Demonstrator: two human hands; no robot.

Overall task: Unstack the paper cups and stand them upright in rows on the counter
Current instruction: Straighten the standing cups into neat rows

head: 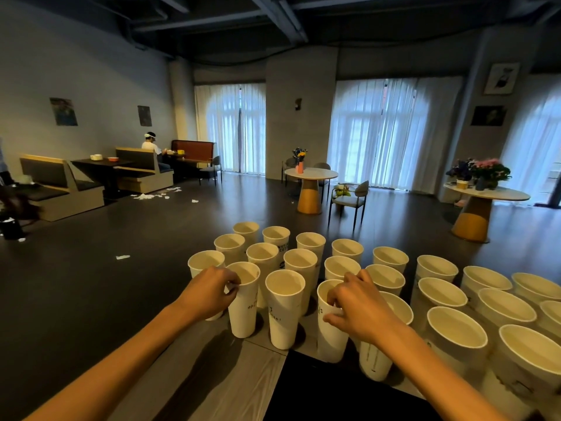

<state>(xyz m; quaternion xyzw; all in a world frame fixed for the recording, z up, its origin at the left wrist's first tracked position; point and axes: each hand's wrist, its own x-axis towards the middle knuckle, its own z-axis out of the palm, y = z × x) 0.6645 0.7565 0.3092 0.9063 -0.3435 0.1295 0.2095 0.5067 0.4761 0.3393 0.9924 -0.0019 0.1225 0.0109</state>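
Note:
Several white paper cups stand upright in rows on the grey counter (230,378). My left hand (209,291) grips the rim of a tall cup (243,311) at the front left of the group. My right hand (361,308) pinches the rim of another tall cup (329,335) near the front middle, fingers curled over its edge. Between them stands a free tall cup (283,314). Wider, shorter cups (455,338) fill the right side.
The counter's front edge drops to a dark opening (334,390) below my right arm. Beyond the counter lies open dark floor, round tables with flowers (309,174), booth seats (60,189), and a seated person (150,145) far left.

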